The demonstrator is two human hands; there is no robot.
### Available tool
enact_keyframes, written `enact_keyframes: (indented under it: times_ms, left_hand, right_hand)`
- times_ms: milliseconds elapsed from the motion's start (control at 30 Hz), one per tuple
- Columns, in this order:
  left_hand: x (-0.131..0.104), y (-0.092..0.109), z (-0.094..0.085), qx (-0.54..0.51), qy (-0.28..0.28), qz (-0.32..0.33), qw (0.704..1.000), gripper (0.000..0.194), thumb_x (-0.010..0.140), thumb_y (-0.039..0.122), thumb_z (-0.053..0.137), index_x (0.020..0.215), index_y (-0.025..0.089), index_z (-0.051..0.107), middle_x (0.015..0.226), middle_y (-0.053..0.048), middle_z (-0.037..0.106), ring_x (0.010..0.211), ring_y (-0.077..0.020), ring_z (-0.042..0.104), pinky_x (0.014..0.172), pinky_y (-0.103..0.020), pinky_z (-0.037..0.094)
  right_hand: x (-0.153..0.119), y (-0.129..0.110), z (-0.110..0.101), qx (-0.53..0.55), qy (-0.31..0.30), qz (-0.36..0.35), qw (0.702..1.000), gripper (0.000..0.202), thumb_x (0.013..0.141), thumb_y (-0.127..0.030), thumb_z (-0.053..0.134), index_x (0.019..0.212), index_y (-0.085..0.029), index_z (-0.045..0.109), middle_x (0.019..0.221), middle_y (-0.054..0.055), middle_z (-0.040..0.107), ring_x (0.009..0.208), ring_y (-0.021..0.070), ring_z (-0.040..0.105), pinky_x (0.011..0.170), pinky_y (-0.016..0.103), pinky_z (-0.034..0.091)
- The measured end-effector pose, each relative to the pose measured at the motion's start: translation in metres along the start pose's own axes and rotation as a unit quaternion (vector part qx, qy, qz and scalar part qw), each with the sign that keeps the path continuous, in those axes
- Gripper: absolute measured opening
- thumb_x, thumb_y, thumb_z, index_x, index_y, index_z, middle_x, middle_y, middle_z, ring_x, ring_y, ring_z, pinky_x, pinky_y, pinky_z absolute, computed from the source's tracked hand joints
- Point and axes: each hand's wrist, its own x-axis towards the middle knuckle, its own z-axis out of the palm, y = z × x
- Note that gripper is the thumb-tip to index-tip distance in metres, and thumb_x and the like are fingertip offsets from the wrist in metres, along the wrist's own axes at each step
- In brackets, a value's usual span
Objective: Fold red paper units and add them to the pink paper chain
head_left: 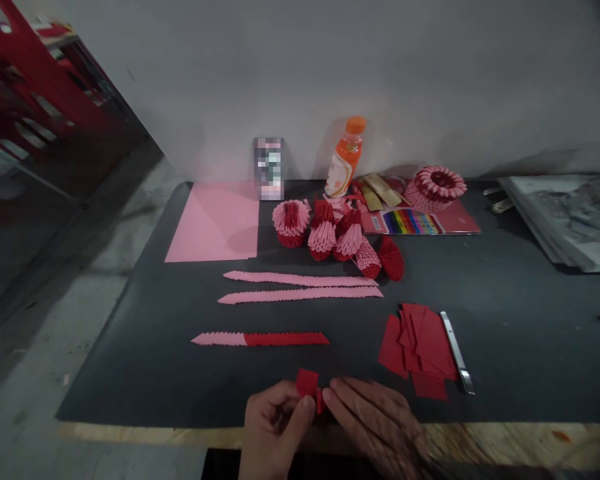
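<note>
Left hand (276,421) pinches red paper (307,382); right hand (373,412) slants inward, apparently touching it.

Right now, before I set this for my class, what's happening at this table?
A person's left hand pinches a small red paper piece, with the right hand up against it. More red paper lies to the right, beside a silver tool. Further back lie a pink-and-red strip and two pink strips, with folded pink and red shapes behind.

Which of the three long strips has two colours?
The lowest strip in view, pink at left, red at right; the other two strips are pink throughout.
</note>
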Motion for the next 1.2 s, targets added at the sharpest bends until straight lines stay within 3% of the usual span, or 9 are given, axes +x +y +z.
enact_keyframes:
  times_ms: [100,233,300,400,633,767,900,1067,1200]
  left_hand:
    - [-0.007,0.001,0.008,-0.026,0.008,-0.002,1.000,0.052,0.088,0.074,0.100,0.079,0.023,0.098,0.061,0.003,0.078,0.055,-0.0189,0.084,0.059,-0.028,0.054]
    - [-0.013,0.010,0.026,0.001,0.071,-0.046,0.996,0.052,0.087,0.078,0.100,0.076,0.028,0.096,0.065,-0.004,0.090,0.058,-0.0222,0.080,0.058,-0.028,0.063]
    - [-0.014,0.015,0.032,0.027,0.106,-0.038,0.993,0.053,0.090,0.081,0.096,0.075,0.030,0.096,0.065,-0.005,0.090,0.059,-0.0239,0.081,0.055,-0.028,0.063]
    - [-0.014,0.020,0.035,0.049,0.125,-0.014,0.991,0.048,0.089,0.080,0.096,0.072,0.035,0.097,0.065,-0.005,0.091,0.059,-0.0276,0.085,0.057,-0.033,0.069]
    - [-0.015,0.014,0.028,0.083,0.108,0.044,0.990,0.027,0.089,0.066,0.101,0.074,0.044,0.099,0.071,-0.005,0.096,0.060,-0.0328,0.090,0.061,-0.041,0.076]
    - [-0.010,0.008,0.026,0.096,0.129,0.085,0.983,0.024,0.097,0.061,0.098,0.082,0.042,0.103,0.080,-0.005,0.100,0.068,-0.0314,0.094,0.069,-0.039,0.080]
    - [0.002,0.009,0.023,0.050,0.125,0.149,0.980,0.023,0.099,0.060,0.097,0.088,0.042,0.105,0.086,-0.006,0.102,0.077,-0.0295,0.098,0.073,-0.034,0.081]
    - [0.009,0.012,0.020,0.025,0.152,0.116,0.981,0.033,0.100,0.062,0.097,0.084,0.034,0.102,0.074,-0.004,0.094,0.066,-0.0248,0.089,0.064,-0.029,0.074]
    - [0.009,0.009,0.018,0.009,0.162,0.088,0.983,0.043,0.098,0.064,0.098,0.074,0.028,0.094,0.072,-0.005,0.090,0.065,-0.0240,0.085,0.063,-0.029,0.071]
  right_hand:
    - [0.002,-0.001,-0.004,-0.018,0.000,-0.061,0.998,0.049,0.124,-0.023,0.050,0.146,-0.029,0.093,0.119,0.000,0.103,0.088,0.0218,0.101,0.097,0.025,0.084]
    - [0.026,-0.004,-0.002,0.075,0.034,0.114,0.990,0.044,0.126,-0.031,0.056,0.125,-0.039,0.099,0.101,-0.004,0.103,0.079,0.0155,0.099,0.084,0.017,0.079]
    - [0.038,-0.005,0.002,0.165,0.032,0.197,0.966,0.036,0.123,-0.038,0.065,0.111,-0.035,0.099,0.091,-0.004,0.100,0.072,0.0134,0.095,0.074,0.015,0.070]
    - [0.049,-0.009,0.006,0.265,0.024,0.241,0.933,0.021,0.113,-0.041,0.084,0.099,-0.030,0.095,0.079,-0.003,0.094,0.062,0.0146,0.091,0.066,0.013,0.069]
    - [0.050,-0.010,0.004,0.280,0.000,0.255,0.925,0.027,0.115,-0.040,0.082,0.090,-0.031,0.090,0.074,-0.004,0.087,0.056,0.0151,0.084,0.056,0.017,0.068]
    - [0.051,-0.015,0.005,0.249,0.036,0.238,0.938,0.013,0.110,-0.025,0.084,0.102,-0.032,0.091,0.081,-0.005,0.092,0.060,0.0149,0.088,0.062,0.016,0.072]
    - [0.049,-0.031,0.010,0.201,0.051,0.233,0.950,0.021,0.104,-0.013,0.083,0.106,-0.033,0.087,0.083,-0.006,0.093,0.061,0.0160,0.089,0.064,0.018,0.075]
    - [0.046,-0.048,0.027,0.164,0.066,0.248,0.952,0.022,0.104,-0.013,0.075,0.108,-0.034,0.081,0.084,-0.006,0.090,0.065,0.0173,0.090,0.066,0.021,0.078]
    - [0.047,-0.047,0.033,0.147,0.070,0.244,0.956,0.019,0.103,-0.015,0.075,0.101,-0.034,0.081,0.083,-0.005,0.089,0.065,0.0174,0.090,0.065,0.022,0.078]
